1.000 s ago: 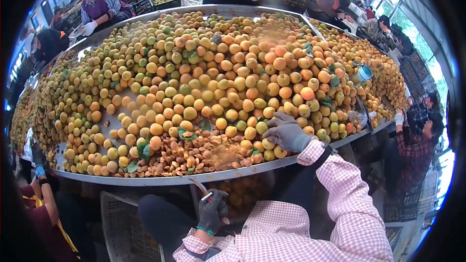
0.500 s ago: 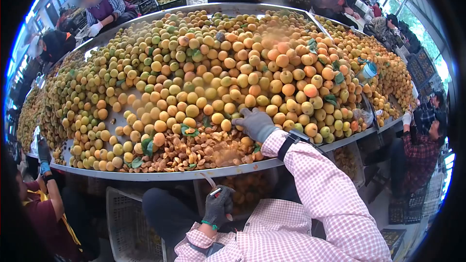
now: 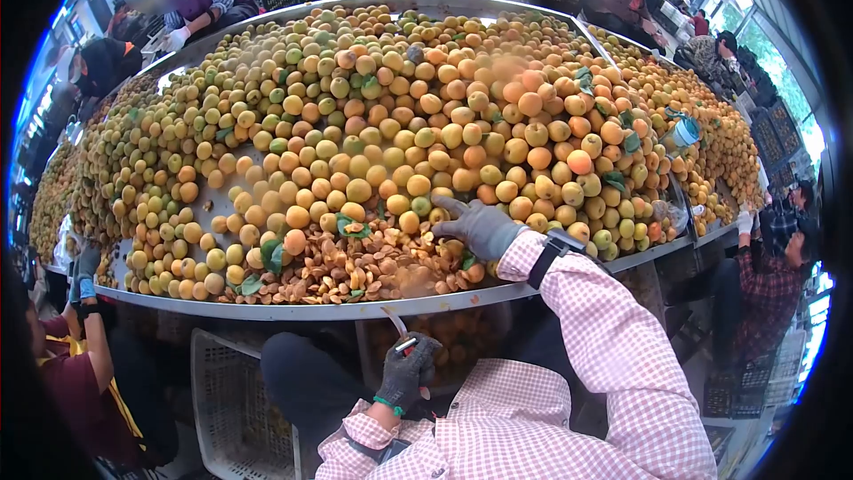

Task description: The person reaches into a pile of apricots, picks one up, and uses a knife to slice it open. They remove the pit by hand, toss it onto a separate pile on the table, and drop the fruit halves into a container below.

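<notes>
My right hand, in a grey glove, reaches over the near edge of the pile. Its fingers are spread, with the tips touching or close to the apricots; none is visibly held. Below the table rim, my left hand, in a dark glove, is closed around a small knife whose thin pale blade points up. The handle is mostly hidden in the fist. Split brown-orange apricot pieces lie heaped along the near edge, left of my right hand, with a few green leaves among them.
A metal table with a raised rim bears the whole pile. Beneath it stand a pale plastic crate and another container of fruit. A light blue cup rests on the pile at right. Several people sit around the table.
The view has shifted slightly. My right hand remains spread at the front of the pile, its fingers a little further apart. The left hand still grips the knife below the rim.
</notes>
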{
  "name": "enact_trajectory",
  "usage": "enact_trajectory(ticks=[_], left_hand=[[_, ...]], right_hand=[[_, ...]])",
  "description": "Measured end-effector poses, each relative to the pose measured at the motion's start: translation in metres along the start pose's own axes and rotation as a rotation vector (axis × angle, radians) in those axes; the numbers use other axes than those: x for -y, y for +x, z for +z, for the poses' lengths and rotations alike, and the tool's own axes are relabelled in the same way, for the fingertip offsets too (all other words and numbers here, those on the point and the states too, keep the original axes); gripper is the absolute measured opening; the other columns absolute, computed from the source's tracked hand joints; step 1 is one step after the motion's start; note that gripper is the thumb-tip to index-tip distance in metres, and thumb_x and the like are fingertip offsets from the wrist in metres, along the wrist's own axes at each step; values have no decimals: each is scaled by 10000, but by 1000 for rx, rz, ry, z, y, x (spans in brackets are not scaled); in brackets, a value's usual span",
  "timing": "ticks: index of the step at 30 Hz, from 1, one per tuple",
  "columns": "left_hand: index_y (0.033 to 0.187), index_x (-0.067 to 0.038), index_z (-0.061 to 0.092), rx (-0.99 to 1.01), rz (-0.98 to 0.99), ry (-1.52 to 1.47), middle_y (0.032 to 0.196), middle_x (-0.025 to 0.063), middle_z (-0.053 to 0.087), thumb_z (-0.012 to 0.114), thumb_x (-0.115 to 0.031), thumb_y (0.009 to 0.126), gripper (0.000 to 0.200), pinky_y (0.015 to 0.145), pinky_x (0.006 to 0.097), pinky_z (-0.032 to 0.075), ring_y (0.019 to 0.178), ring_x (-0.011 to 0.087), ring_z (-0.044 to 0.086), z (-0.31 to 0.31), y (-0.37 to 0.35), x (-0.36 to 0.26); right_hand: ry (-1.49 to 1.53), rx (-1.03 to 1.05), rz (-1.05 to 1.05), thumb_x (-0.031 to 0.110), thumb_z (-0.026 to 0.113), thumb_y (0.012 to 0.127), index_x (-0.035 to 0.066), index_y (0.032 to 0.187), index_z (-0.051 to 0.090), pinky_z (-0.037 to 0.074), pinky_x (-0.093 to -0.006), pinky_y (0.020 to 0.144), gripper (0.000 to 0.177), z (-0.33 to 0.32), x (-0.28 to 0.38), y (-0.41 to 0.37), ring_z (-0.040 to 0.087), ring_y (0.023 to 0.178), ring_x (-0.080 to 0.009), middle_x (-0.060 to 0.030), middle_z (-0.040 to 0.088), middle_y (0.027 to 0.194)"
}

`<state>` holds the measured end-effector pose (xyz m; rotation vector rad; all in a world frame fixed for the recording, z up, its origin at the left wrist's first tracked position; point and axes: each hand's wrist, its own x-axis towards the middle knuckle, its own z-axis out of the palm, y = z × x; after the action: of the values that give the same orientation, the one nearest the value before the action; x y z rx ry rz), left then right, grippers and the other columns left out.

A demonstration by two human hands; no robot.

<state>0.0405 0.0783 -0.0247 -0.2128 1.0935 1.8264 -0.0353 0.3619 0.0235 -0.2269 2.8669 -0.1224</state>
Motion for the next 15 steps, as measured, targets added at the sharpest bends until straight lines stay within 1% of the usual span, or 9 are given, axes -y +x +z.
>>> enact_trajectory(ticks=[2, 3, 4, 6, 8, 10, 11, 12, 15], left_hand=[[912, -69, 639, -9, 15, 17, 590, -22, 490, 624, -201, 909, 133, 408, 203, 310, 438, 62, 394, 1, 0, 0], [912, -68, 639, -23, 27, 30, 594, -20, 497, 628, -206, 907, 139, 409, 202, 313, 439, 62, 398, 1, 0, 0], [912, -68, 639, -26, 29, 25, 594, -20, 497, 628, -206, 907, 139, 409, 202, 313, 439, 62, 398, 0, 0, 1], [909, -69, 639, -47, 31, 49, 601, -18, 509, 634, -209, 905, 140, 410, 201, 317, 443, 61, 403, -5, -1, 3], [906, -71, 639, -61, 23, 41, 603, -18, 514, 635, -210, 904, 140, 411, 201, 318, 445, 59, 406, -4, -1, 1], [903, -72, 639, -75, 12, 40, 605, -19, 519, 636, -211, 903, 139, 411, 201, 320, 448, 58, 408, -3, -1, 1], [903, -73, 639, -80, 12, 33, 606, -18, 521, 637, -209, 902, 136, 412, 201, 321, 450, 57, 412, -1, 0, 2], [903, -74, 640, -83, 14, 28, 607, -18, 524, 638, -207, 901, 133, 412, 202, 322, 453, 57, 416, -1, 1, 3], [910, -72, 642, -23, -20, 36, 615, -19, 526, 641, -198, 898, 127, 419, 202, 328, 464, 56, 424, -4, 3, 5]], right_hand=[[216, -100, 16, 22, 636, 753, 324, 1125, 589, 526, -409, 808, 482, 6, 1, 3, 601, 992, -321, -34, 333, 1463], [380, -154, -1, 20, 622, 768, 292, 1121, 602, 519, -396, 828, 446, 9, -4, -1, 592, 1017, -307, -63, 419, 1388], [379, -151, -6, 20, 622, 768, 292, 1121, 602, 519, -396, 828, 446, 14, -12, -3, 592, 1017, -307, -63, 419, 1388], [669, -295, -31, 6, 601, 775, 265, 1124, 611, 504, -386, 853, 435, 28, -26, -8, 587, 1033, -312, -86, 481, 1300], [645, -254, 22, 21, 609, 766, 259, 1146, 604, 498, -367, 857, 449, 19, -17, -19, 588, 1038, -302, -84, 491, 1258], [249, -179, -25, 52, 619, 761, 293, 1151, 602, 505, -356, 837, 459, 10, -1, -22, 596, 1028, -285, -81, 499, 1231], [187, -174, -18, 89, 633, 754, 341, 1165, 596, 509, -351, 820, 484, 8, 5, -16, 602, 1025, -275, -82, 500, 1231], [188, -177, -18, 89, 633, 754, 341, 1165, 596, 509, -351, 820, 484, 3, 11, -9, 602, 1025, -275, -82, 500, 1231], [-15, 50, 21, 103, 644, 751, 365, 1182, 590, 508, -362, 810, 507, -15, 18, 9, 601, 1011, -304, -94, 508, 1205]])
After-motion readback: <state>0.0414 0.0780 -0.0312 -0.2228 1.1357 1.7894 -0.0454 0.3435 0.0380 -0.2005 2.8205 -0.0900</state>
